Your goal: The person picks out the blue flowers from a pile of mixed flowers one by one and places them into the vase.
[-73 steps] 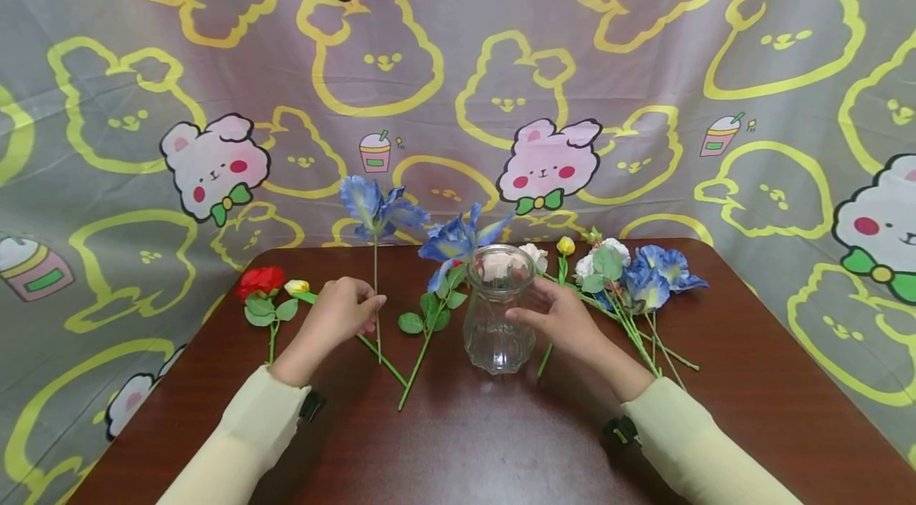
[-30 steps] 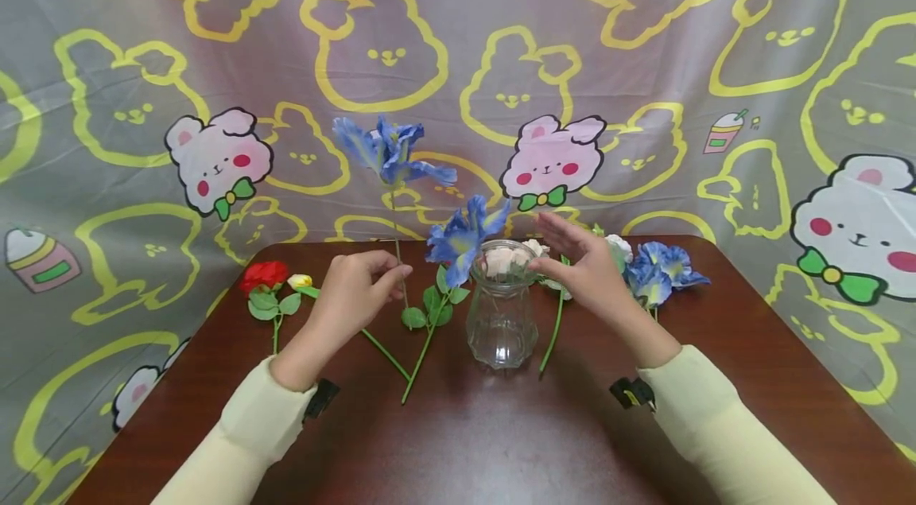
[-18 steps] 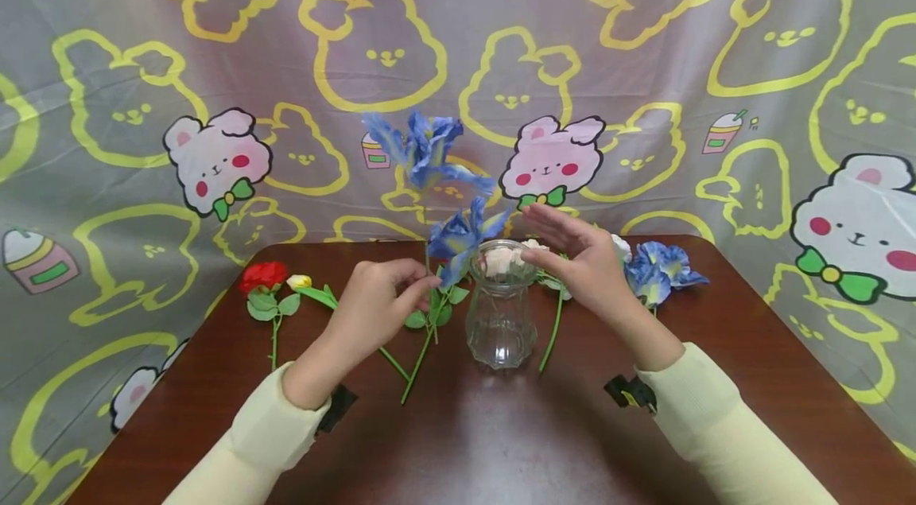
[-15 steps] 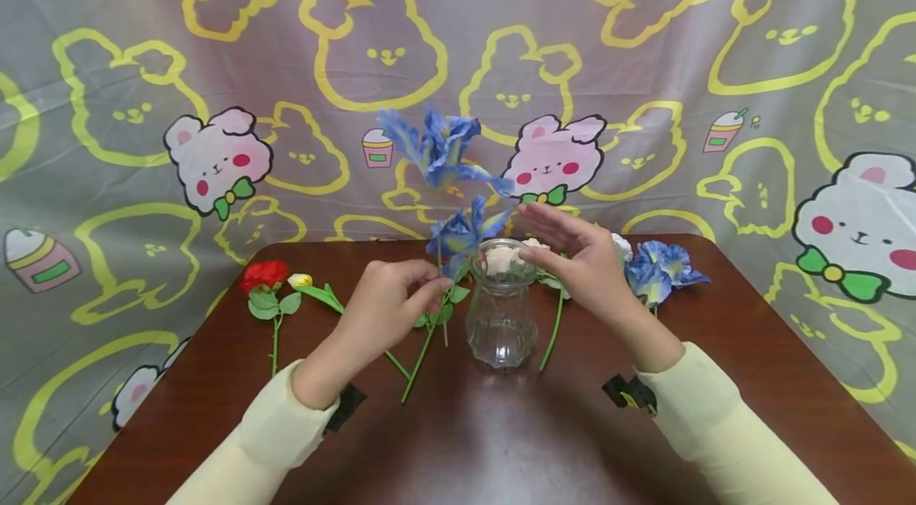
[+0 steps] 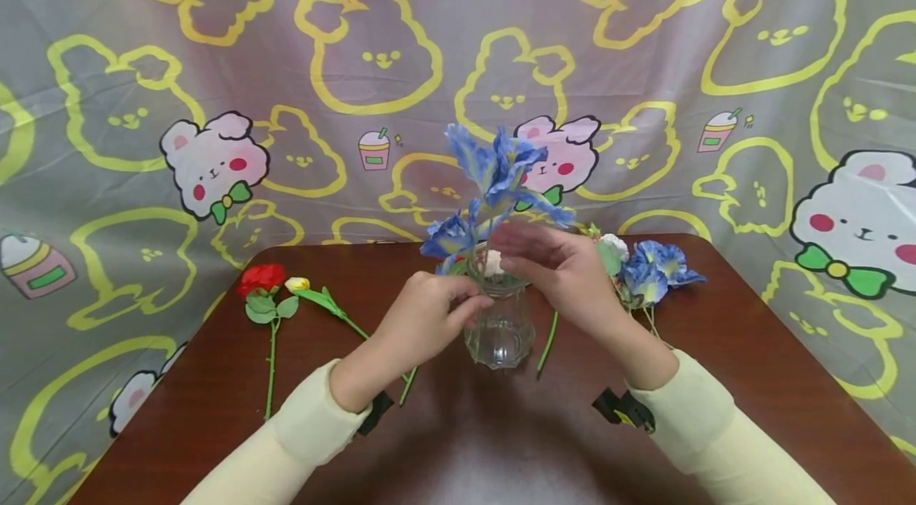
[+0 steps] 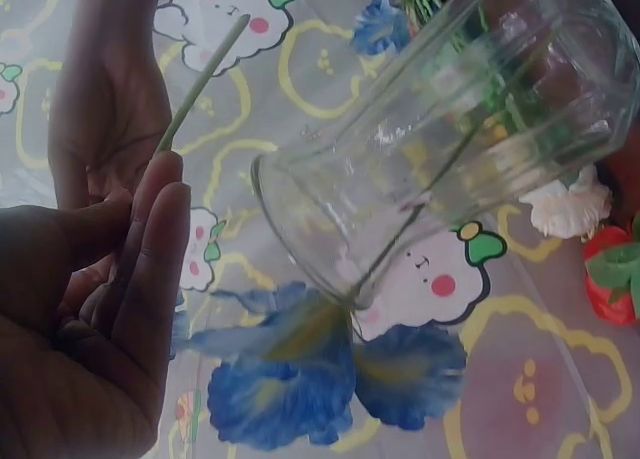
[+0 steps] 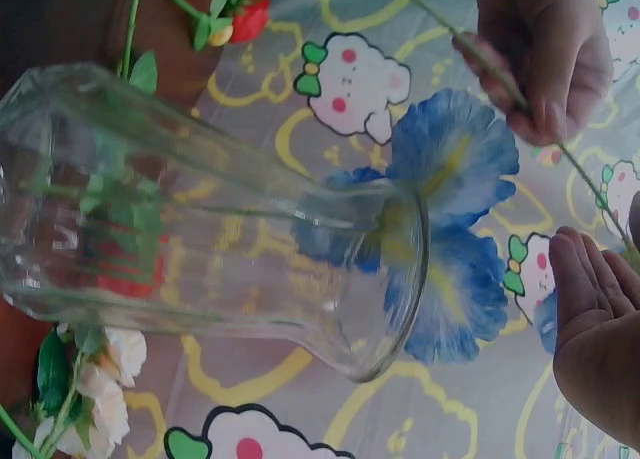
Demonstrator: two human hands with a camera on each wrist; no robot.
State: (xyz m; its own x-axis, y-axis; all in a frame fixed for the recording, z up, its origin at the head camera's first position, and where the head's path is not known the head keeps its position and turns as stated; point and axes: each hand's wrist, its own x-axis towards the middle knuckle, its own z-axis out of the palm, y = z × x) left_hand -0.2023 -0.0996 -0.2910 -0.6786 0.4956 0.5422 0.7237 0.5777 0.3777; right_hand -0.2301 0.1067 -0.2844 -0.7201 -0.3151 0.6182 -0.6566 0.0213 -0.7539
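My left hand [image 5: 429, 312] pinches the thin stem [image 6: 205, 84] of a blue iris [image 5: 497, 163] between thumb and fingers. The iris stands upright just in front of the vase mouth, its bloom above the rim; in the left wrist view the stem's lower end is outside the glass. My right hand [image 5: 572, 270], fingers extended, is beside the stem below the bloom, at the rim's right side. The clear glass vase [image 5: 501, 338] stands upright on the table. Another blue iris [image 5: 449, 238] is in it, its bloom leaning left over the rim [image 7: 420, 269].
A red rose [image 5: 262, 279] and a yellow tulip [image 5: 299, 283] lie on the brown table [image 5: 751, 378] at left. Blue flowers [image 5: 654, 274] and a white flower [image 5: 614, 246] lie at right. Pale roses [image 7: 110, 394] are behind the vase. A patterned cloth [image 5: 429, 91] hangs behind.
My left hand has lifted the blue iris and carried it right to the vase mouth. My right hand has risen from the vase's side to above its rim, then moved left beside the stem.
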